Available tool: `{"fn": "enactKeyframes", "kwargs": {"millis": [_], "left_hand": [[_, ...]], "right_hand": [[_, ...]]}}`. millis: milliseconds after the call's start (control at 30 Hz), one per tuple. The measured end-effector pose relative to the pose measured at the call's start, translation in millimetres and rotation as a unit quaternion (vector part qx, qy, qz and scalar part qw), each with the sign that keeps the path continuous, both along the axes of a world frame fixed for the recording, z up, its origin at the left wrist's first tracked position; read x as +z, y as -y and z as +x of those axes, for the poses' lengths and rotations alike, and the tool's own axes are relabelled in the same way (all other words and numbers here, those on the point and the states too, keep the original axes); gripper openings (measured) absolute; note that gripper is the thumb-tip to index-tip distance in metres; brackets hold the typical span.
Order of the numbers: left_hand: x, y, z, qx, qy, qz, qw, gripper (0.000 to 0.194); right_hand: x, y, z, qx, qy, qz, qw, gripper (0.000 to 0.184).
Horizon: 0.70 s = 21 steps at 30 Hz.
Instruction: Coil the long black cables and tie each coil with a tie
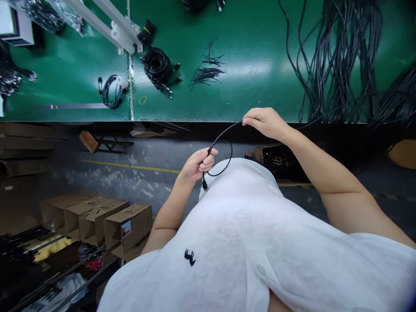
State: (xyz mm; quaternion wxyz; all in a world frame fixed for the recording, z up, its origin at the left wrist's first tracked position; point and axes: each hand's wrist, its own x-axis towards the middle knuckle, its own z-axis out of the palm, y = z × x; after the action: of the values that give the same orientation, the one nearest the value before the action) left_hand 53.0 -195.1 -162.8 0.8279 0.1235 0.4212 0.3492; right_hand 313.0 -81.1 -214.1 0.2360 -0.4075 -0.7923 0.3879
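Observation:
A thin black cable [232, 152] runs between my two hands in front of the white shirt. My left hand [199, 164] is closed round it, and one loop of the cable hangs to the right of the fingers. Below that hand dangles the cable's black plug end [204, 184]. My right hand [262, 121], close to the bench's front edge, pinches the same cable between thumb and fingers. From there the cable appears to trail off to the right, partly hidden behind the forearm.
On the green bench [253, 52] lie a coiled cable bundle [157, 67], short black ties [208, 73], a smaller coil [113, 92] and a yellow rubber band [142, 100]. Long loose cables [344, 65] hang over the right side. Cardboard boxes [130, 223] stand lower left.

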Motion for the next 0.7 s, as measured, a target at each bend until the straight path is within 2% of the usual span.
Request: {"fn": "enactKeyframes", "kwargs": {"millis": [67,167,233,267,300,333,400,467,500,567,633,700], "left_hand": [[2.9,4.2,-7.4,0.042,-0.007,-0.006,0.999,0.026],[15.5,5.2,-30.3,0.187,-0.027,0.058,0.98,0.033],[25.1,2.4,-47.5,0.282,-0.051,0.138,0.948,0.031],[28.2,0.5,-53.8,0.305,-0.066,0.168,0.935,0.029],[29.2,-1.7,-57.2,0.303,-0.085,0.184,0.931,0.028],[27.7,-4.0,-57.0,0.282,-0.107,0.186,0.935,0.027],[17.3,-8.3,-45.2,0.208,-0.147,0.163,0.953,0.024],[1.5,-9.2,-22.1,0.112,-0.173,0.143,0.968,0.025],[-5.8,-7.3,-9.1,0.057,-0.173,0.14,0.973,0.028],[-14.5,0.2,13.0,-0.074,-0.137,0.14,0.978,0.033],[-14.4,8.4,24.4,-0.163,-0.059,0.134,0.976,0.034],[-9.6,12.6,25.9,-0.168,0.014,0.121,0.978,0.031]], "right_hand": [[-16.2,-7.5,11.7,-0.013,-0.002,-0.006,1.0,0.037],[-55.9,-6.4,43.9,-0.061,0.052,-0.009,0.997,0.038],[-77.0,12.5,62.4,-0.086,0.138,-0.008,0.987,0.038],[-81.0,28.1,66.7,-0.074,0.186,-0.007,0.98,0.038],[-79.1,46.9,66.9,-0.027,0.224,-0.009,0.974,0.037],[-71.0,67.5,62.9,0.047,0.237,-0.006,0.97,0.037],[-38.6,105.1,44.4,0.216,0.168,0.019,0.962,0.037],[4.3,123.0,19.0,0.279,0.09,0.048,0.955,0.039],[24.3,121.3,7.3,0.281,0.049,0.053,0.957,0.041],[53.2,100.2,-7.6,0.23,-0.011,0.04,0.972,0.042],[64.7,70.0,-8.6,0.158,-0.039,0.005,0.987,0.039],[62.1,45.7,-1.0,0.113,-0.047,-0.032,0.992,0.036]]}}
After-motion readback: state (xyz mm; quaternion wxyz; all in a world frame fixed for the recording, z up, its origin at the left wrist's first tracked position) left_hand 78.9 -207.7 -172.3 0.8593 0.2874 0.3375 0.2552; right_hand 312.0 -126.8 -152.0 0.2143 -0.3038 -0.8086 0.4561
